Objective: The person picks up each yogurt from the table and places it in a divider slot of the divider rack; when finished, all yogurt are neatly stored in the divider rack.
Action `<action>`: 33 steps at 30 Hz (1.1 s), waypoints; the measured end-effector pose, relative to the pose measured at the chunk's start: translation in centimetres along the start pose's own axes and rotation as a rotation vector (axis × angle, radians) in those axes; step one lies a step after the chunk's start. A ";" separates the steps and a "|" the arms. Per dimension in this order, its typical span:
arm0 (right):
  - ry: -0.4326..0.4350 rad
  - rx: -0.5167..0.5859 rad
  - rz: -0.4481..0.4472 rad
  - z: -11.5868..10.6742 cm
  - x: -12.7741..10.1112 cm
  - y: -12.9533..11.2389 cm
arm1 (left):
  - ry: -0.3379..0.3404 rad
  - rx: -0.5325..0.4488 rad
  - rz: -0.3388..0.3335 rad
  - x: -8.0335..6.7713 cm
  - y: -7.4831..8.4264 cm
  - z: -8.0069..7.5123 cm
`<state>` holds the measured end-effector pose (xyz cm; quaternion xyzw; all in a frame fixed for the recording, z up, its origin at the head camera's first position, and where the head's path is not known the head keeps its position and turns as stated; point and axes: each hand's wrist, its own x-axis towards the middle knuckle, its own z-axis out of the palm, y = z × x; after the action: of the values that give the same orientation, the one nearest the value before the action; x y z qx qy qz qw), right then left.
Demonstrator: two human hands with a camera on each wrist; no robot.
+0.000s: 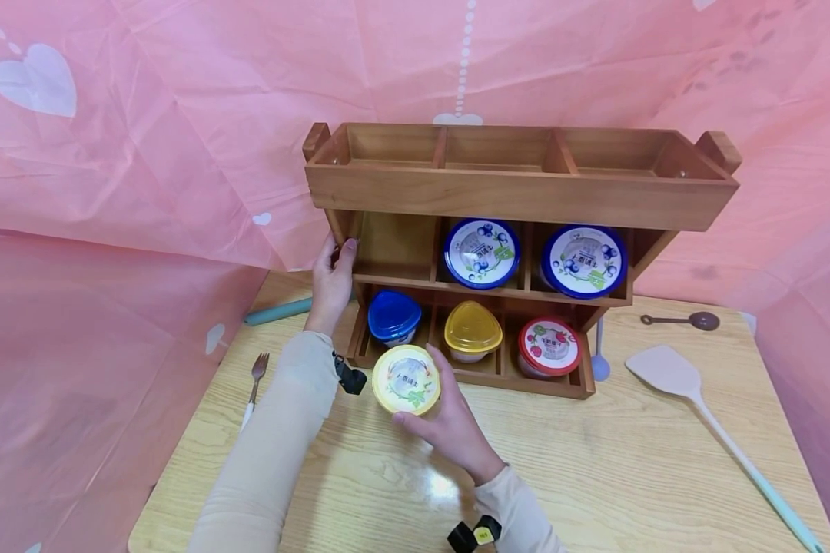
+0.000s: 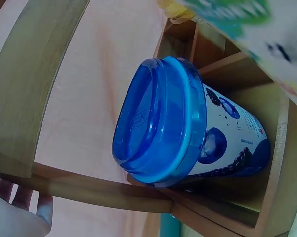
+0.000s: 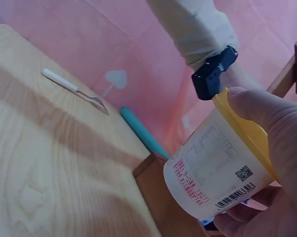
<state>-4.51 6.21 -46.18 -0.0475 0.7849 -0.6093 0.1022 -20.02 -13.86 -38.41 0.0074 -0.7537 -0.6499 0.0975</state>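
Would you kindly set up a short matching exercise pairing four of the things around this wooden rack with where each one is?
Things:
1. yellow-lidded cup
2. blue-lidded cup
3. fork
4. spatula

Places:
A. on the table, right of the rack
B. bottom row, leftmost compartment
C. held in the right hand
D. on the table, left of the left forearm

Pairs: 1-C, 2-B, 3-D, 4-A
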 end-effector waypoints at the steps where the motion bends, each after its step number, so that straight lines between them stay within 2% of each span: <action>1: 0.004 0.002 -0.003 -0.1 0.0 -0.1 | 0.000 0.006 0.000 -0.2 0.4 0.0; 9: 0.010 -0.003 -0.060 -1.0 0.2 -1.2 | 0.001 0.005 0.010 -0.2 0.4 0.0; 16: 0.005 0.003 -0.108 -1.6 0.6 -3.2 | 0.005 -0.027 -0.006 1.4 -2.8 0.0; 19: 0.006 -0.005 -0.131 -1.7 0.8 -4.0 | 0.013 -0.029 -0.003 1.5 -3.2 0.1; 25: -0.002 -0.010 -0.165 -1.9 1.4 -5.6 | 0.011 -0.046 -0.007 1.2 -2.5 0.1; 30: -0.005 -0.007 -0.203 -2.1 2.1 -6.7 | -0.005 -0.071 -0.001 0.2 -0.4 0.0; 33: -0.001 -0.007 -0.221 -2.1 2.6 -7.2 | 0.002 -0.081 -0.004 0.4 -0.8 0.1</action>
<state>-7.83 5.90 -38.93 -0.1344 0.7770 -0.6140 0.0346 -20.50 -13.93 -39.14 0.0054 -0.7266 -0.6801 0.0973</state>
